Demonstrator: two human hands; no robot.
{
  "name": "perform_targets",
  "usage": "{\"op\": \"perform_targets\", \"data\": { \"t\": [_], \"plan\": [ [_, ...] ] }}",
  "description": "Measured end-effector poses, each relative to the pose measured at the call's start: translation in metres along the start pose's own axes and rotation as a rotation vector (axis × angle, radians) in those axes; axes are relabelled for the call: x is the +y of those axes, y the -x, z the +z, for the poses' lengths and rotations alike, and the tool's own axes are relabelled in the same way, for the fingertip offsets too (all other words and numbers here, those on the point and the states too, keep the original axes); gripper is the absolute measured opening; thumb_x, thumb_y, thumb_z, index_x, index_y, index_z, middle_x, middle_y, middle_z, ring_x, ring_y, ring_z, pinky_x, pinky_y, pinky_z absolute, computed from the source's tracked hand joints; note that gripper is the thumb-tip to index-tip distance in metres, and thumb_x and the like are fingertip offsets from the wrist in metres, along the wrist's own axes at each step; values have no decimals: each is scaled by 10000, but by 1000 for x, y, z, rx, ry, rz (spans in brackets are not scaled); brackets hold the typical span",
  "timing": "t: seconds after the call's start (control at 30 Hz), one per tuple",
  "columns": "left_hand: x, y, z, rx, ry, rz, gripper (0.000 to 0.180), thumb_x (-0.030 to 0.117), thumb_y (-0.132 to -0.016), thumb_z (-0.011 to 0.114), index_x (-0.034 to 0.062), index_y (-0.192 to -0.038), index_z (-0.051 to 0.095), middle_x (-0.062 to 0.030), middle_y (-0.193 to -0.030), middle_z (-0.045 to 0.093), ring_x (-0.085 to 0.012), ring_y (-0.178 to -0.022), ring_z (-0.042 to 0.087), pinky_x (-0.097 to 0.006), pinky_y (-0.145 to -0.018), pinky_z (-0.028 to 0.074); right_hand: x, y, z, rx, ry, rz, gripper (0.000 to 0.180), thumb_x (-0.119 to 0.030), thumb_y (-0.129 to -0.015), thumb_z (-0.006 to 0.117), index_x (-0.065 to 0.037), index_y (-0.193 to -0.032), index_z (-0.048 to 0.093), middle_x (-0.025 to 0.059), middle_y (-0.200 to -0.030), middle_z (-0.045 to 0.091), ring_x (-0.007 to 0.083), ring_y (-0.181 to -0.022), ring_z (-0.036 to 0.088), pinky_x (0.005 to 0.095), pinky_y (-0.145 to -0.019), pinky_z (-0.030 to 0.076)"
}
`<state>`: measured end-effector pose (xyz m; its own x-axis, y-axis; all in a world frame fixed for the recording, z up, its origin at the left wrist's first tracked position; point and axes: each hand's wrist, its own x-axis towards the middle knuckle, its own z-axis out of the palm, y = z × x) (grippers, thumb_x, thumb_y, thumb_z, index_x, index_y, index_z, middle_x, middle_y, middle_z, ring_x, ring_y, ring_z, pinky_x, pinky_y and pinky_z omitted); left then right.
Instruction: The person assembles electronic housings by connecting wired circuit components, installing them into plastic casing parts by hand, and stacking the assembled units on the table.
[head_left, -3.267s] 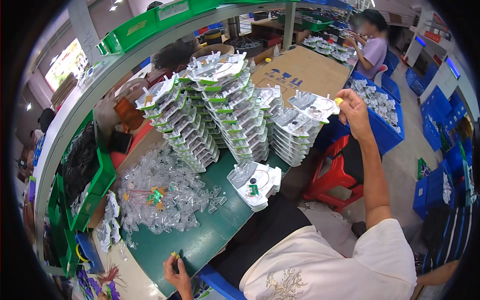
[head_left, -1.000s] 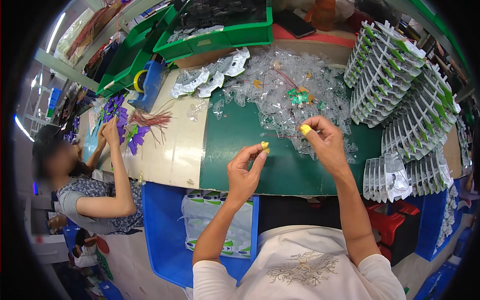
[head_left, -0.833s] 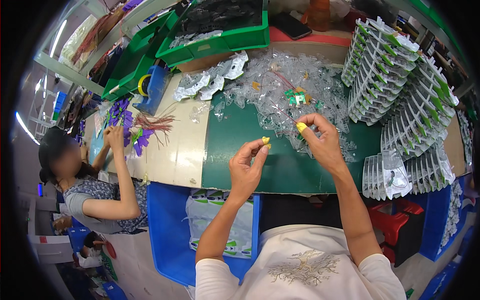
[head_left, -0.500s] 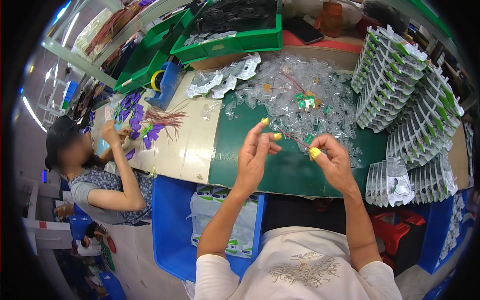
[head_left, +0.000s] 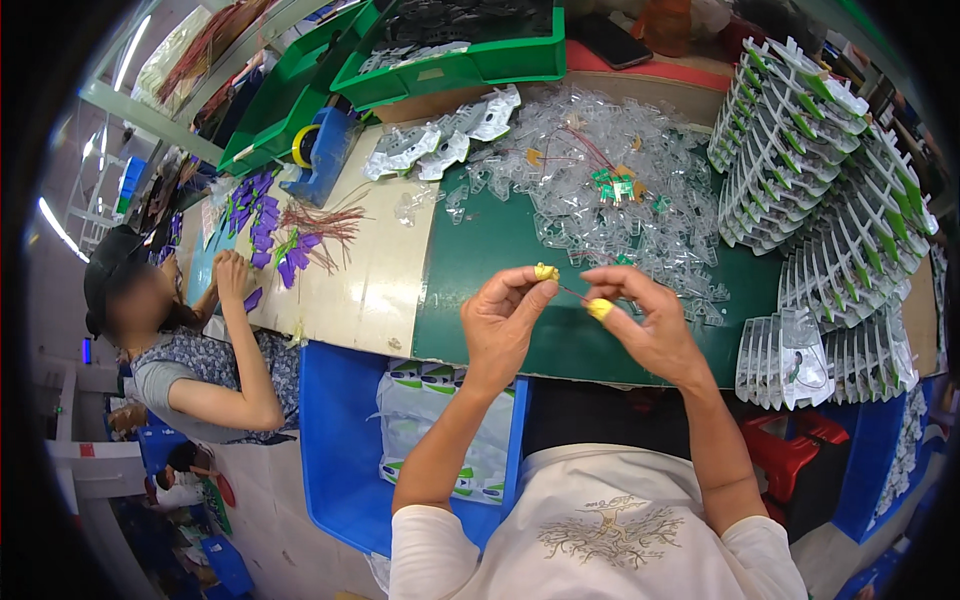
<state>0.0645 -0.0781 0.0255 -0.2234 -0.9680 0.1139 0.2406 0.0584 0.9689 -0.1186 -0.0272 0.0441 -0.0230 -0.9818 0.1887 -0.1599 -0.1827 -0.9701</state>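
Thin reddish wire — taut between fingertips, above green mat.

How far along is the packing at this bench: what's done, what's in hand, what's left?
Done, apparently: tall stacks of filled blister packs at the right. In hand: left hand and right hand, yellow caps on the fingertips, pinch a thin red wire between them above the green mat. Left: a big pile of loose clear shells behind.

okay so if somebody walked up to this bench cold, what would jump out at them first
Probably the two hands at the centre: the left hand and right hand, each with a yellow fingertip cover, pinch something thin and reddish between them above the green mat. Behind lies a heap of clear plastic shells, with tall stacks of packed blister cards on the right.
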Motion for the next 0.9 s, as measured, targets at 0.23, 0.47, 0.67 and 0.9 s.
{"op": "perform_targets", "data": {
  "t": [0.23,0.47,0.67,0.9],
  "plan": [
    [-6,-1,3,67,-26,6,202,-33,-864,721,-20,-1056,660,-67,-934,700,-80,-825,647,-220,-751,537,-3,-15,22,94,211,-146,135,11,-834,641,21,-969,643,98,-804,623,177,-674,609,309,-598,485],
    [-18,0,-4,-15,-160,92,235,0,-839,756,-33,-1061,686,-49,-971,676,-86,-861,630,-216,-764,520,0,-20,17,14,204,-63,126,23,-800,683,0,-923,697,69,-829,666,108,-632,583,258,-558,462],
    [-23,-27,-31,-338,433,-570,270,131,-928,690,36,-1174,637,-20,-922,670,-91,-788,634,-208,-720,524,23,-36,12,-131,-46,30,73,-16,-832,728,-13,-904,742,47,-838,706,93,-747,628,234,-650,486],
    [-25,-148,-80,-142,-737,222,418,203,-827,767,18,-1171,618,-93,-992,666,-201,-904,635,-345,-787,511,9,-42,2,93,-237,176,81,-19,-937,587,-14,-1018,587,9,-863,596,61,-727,558,214,-660,474]
  ]
}}
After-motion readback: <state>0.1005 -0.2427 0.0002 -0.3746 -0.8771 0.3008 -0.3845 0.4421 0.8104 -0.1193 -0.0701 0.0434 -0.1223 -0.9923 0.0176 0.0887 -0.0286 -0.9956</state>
